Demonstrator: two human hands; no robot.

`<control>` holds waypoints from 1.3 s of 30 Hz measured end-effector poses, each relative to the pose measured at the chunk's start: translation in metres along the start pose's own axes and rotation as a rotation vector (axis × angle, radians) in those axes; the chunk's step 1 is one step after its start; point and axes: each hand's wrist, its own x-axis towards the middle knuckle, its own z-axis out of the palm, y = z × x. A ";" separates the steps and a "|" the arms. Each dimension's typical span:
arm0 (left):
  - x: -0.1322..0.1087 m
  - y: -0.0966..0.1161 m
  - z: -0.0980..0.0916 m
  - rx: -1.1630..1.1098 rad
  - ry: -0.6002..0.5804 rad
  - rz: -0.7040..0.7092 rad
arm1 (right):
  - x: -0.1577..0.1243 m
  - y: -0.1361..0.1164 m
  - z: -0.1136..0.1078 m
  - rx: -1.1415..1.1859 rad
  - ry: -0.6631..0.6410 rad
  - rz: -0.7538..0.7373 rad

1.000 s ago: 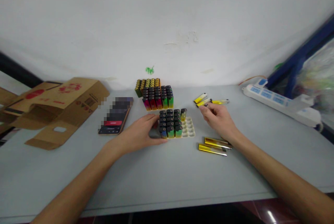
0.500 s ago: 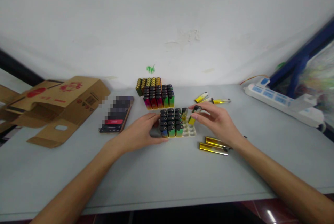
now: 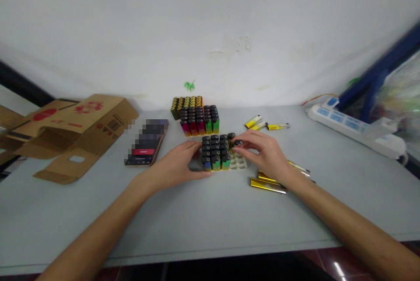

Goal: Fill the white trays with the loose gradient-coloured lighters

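A pale tray with round-edged slots (image 3: 239, 164) sits on the table before me, its left part filled with upright black-topped lighters (image 3: 215, 161). My left hand (image 3: 173, 161) is curled round the left side of the tray, thumb at the near corner, some fingers hidden behind the lighters. Between the thumb and fingers of my right hand (image 3: 267, 152) is a lighter (image 3: 238, 143), upright over the tray's right part, its lower body mostly hidden. Loose yellow-and-silver lighters (image 3: 268, 185) lie under and beside my right wrist.
Behind the tray stand blocks of pink and green lighters (image 3: 200, 126) and gold-topped lighters (image 3: 187, 102). More loose lighters (image 3: 278, 126) lie at the back right. A phone (image 3: 147, 143) and an opened cardboard box (image 3: 88, 128) are leftward; a power strip (image 3: 357, 130) is at right.
My right hand has moved slightly left and down, bringing the lighter from a tilt to upright among the tray's slots. My left hand stays at the tray.
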 end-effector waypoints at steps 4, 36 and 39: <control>0.000 0.000 0.000 0.006 0.002 0.000 | -0.001 0.008 0.000 0.104 -0.008 0.064; 0.000 0.000 -0.001 0.017 0.015 0.010 | -0.018 0.002 -0.087 -0.255 -0.761 0.313; 0.000 0.001 -0.002 0.017 0.014 0.013 | -0.014 0.005 -0.080 -0.257 -0.728 0.236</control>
